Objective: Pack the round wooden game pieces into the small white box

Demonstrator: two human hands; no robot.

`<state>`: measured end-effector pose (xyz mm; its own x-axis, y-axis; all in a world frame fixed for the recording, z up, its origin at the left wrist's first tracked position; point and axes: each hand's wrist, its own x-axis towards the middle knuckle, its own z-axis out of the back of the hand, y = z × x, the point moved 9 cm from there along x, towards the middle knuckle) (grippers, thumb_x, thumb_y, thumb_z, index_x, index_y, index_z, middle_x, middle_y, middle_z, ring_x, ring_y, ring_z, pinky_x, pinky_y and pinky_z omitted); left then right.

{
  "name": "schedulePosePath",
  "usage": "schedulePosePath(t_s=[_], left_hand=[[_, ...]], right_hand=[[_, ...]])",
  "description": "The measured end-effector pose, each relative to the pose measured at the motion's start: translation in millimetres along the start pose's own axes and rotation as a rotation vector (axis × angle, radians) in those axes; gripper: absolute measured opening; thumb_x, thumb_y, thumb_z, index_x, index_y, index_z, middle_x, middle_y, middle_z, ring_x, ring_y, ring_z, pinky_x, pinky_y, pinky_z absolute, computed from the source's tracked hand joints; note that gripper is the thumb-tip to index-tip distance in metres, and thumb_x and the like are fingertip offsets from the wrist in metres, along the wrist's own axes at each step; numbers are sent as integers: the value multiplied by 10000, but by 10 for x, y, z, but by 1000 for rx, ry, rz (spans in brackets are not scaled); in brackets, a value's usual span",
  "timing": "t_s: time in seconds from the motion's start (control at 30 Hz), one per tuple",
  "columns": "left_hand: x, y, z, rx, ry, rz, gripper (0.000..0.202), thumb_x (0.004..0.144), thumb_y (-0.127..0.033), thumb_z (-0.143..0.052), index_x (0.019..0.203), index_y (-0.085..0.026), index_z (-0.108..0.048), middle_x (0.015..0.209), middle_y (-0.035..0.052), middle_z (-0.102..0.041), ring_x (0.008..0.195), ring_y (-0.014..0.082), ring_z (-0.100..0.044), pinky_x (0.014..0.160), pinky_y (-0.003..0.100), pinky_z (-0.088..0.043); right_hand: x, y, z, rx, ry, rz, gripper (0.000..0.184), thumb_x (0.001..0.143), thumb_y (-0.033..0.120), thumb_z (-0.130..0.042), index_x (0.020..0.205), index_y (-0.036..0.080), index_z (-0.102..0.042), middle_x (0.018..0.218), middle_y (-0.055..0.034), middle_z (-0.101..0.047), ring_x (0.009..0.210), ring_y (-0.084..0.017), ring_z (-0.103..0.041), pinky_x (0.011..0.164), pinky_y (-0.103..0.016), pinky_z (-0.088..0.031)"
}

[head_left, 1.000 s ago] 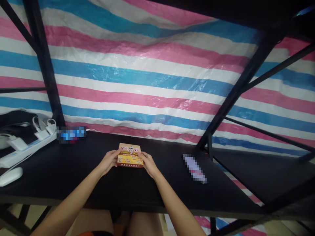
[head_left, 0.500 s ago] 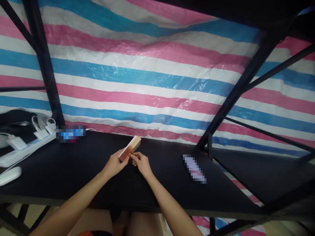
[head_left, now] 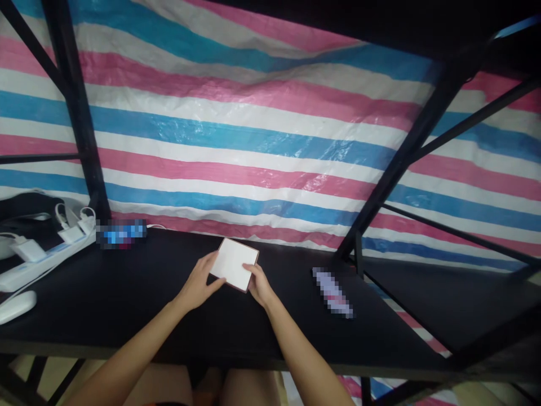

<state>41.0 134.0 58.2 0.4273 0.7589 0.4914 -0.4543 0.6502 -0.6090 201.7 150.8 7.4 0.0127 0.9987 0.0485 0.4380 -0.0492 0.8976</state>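
Observation:
Above the black table, both hands hold a small flat box (head_left: 233,261), its plain white square face turned up toward me. A thin brownish edge shows along its right and lower sides. My left hand (head_left: 199,283) grips the left side, thumb at the lower edge and fingers along the upper left. On the right side, my right hand (head_left: 261,283) has its thumb on the white face, with the other fingers mostly hidden behind the box.
A blurred-out phone-like object (head_left: 332,292) lies on the black table (head_left: 139,316) at right, and another blurred item (head_left: 122,233) sits at back left. A white power strip (head_left: 46,256) with plugs and a white mouse-like object (head_left: 17,307) are at left. Black metal posts (head_left: 82,129) and striped sheeting (head_left: 236,141) stand behind.
The box has been turned from its printed orange-brown side to its white face. My right hand has moved from the near side edge to a grip on the right side.

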Motion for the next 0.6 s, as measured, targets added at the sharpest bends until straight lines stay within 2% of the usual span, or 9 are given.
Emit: schedulePosePath(t_s=[0.07, 0.17, 0.2, 0.3, 0.4, 0.47, 0.53, 0.6], left_hand=[[-5, 191, -42, -276, 47, 183, 597, 826, -403, -556, 1347, -156, -403, 1328, 155, -514, 1214, 301, -473, 1001, 470, -381], [-43, 251, -254, -536, 253, 305, 474, 810, -422, -566, 1151, -93, -578, 1016, 145, -704, 920, 281, -671, 812, 418, -530], [-40, 255, -259, -550, 254, 311, 445, 802, -420, -574, 1097, -87, -606, 946, 135, -723, 842, 268, -693, 758, 396, -551], [-7, 309, -131, -514, 103, 317, 379, 792, -405, -581, 1008, -97, -628, 873, 107, -733, 750, 237, -702, 687, 348, -562], [-14, 367, 26, -427, -40, 328, 327, 791, -410, -578, 934, -121, -633, 776, 59, -706, 726, 228, -675, 688, 337, -540], [-26, 333, 163, -247, -141, 270, 304, 810, -384, -560, 988, -148, -629, 782, 38, -678, 752, 221, -648, 723, 337, -517], [-28, 152, 243, 59, -199, 93, 320, 826, -317, -538, 1102, -167, -599, 847, 50, -662, 792, 221, -628, 746, 338, -502], [-49, -103, 164, 377, -185, -154, 367, 825, -260, -530, 1177, -162, -562, 921, 89, -655, 831, 235, -619, 748, 349, -500]], right_hand=[[3, 23, 9, 20, 29, 3, 333, 648, 282, -655, 952, 152, -610, 963, -93, -706, 916, -291, -653, 764, -404, -519], [-8, 18, -32, 31, 92, 7, 336, 640, 272, -680, 948, 154, -615, 947, -85, -708, 896, -280, -657, 762, -383, -512], [-6, 20, -33, -4, 93, 23, 333, 652, 290, -684, 950, 157, -614, 935, -81, -708, 874, -269, -661, 748, -370, -512], [25, 68, 25, -209, 9, 114, 331, 695, 373, -687, 950, 178, -605, 880, -53, -695, 780, -219, -653, 657, -314, -512], [33, 135, 71, -324, -99, 190, 394, 668, 379, -727, 993, 218, -573, 828, -2, -661, 733, -170, -617, 599, -257, -494], [10, 147, 18, -336, -98, 205, 435, 651, 371, -745, 1021, 231, -563, 835, 4, -647, 755, -164, -609, 600, -247, -496], [-29, 108, -137, -298, 11, 175, 434, 684, 404, -718, 1051, 233, -565, 929, -26, -651, 833, -179, -618, 644, -269, -516], [-87, 42, -309, -176, 149, 108, 434, 742, 475, -651, 1091, 234, -557, 1063, -59, -638, 916, -199, -623, 709, -313, -528]])
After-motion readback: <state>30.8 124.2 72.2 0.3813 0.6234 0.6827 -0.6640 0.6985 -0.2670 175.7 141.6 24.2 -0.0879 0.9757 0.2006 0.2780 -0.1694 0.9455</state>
